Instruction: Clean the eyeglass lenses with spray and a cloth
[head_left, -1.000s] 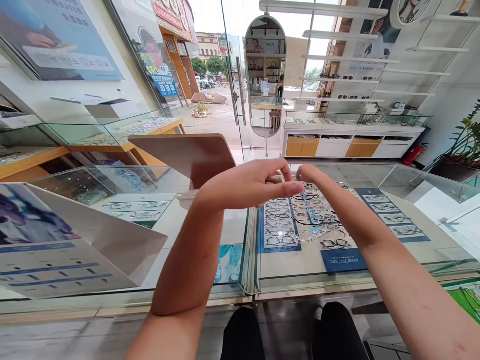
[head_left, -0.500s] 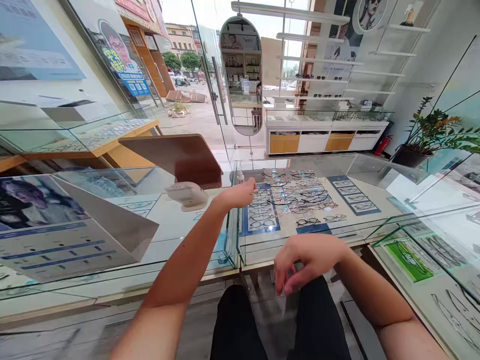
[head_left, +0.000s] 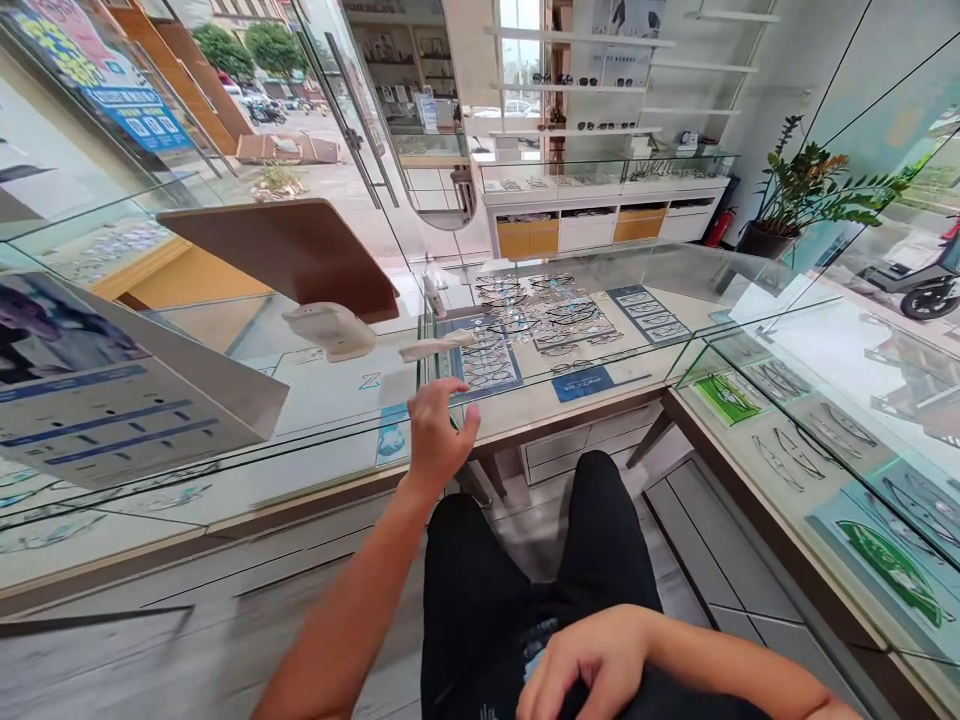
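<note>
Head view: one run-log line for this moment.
left hand: open, near glass counter edge | right hand: at lap, contents unclear | pale strip: on counter, beside eyeglasses

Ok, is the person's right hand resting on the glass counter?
No, the right hand is down by the black trousers, on the near side of the glass counter.

Potted plant [head_left: 801, 190] — red fire extinguisher [head_left: 720, 228] just beside

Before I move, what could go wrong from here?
The left hand is right by the front edge of the glass counter, so it could bump or smudge the glass. Reaching farther in might drag the pale strip or tip the small bottle. A swing left could knock the tented card display.
</note>
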